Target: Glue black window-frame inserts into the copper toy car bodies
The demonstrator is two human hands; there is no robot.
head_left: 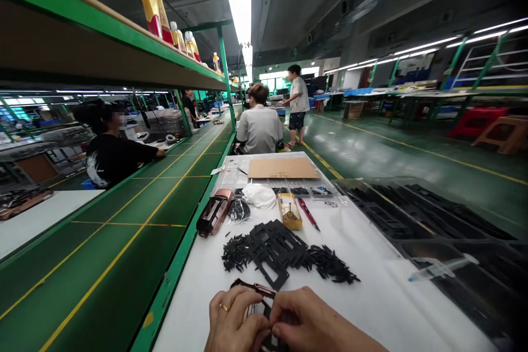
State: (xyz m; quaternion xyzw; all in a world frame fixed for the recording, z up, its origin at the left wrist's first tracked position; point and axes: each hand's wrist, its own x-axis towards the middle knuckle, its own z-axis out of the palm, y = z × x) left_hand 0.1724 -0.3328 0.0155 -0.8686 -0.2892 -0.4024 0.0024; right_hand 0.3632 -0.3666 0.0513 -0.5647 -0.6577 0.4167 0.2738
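My left hand, with a ring on one finger, is closed around a copper-and-black model car body low in the view. My right hand presses thumb and forefinger together at the car body's near side; whatever is in that pinch is hidden. Just beyond the hands lie flat black rectangular frames in a loose pile. Heaps of small black slivers flank them, one on the left and one on the right. Another copper model car body stands near the table's left edge.
Behind the piles are a bag of black parts, a white cloth, a yellow box, a red cutter knife and cardboard. A green conveyor runs left; black-part trays stand right. Several people are nearby.
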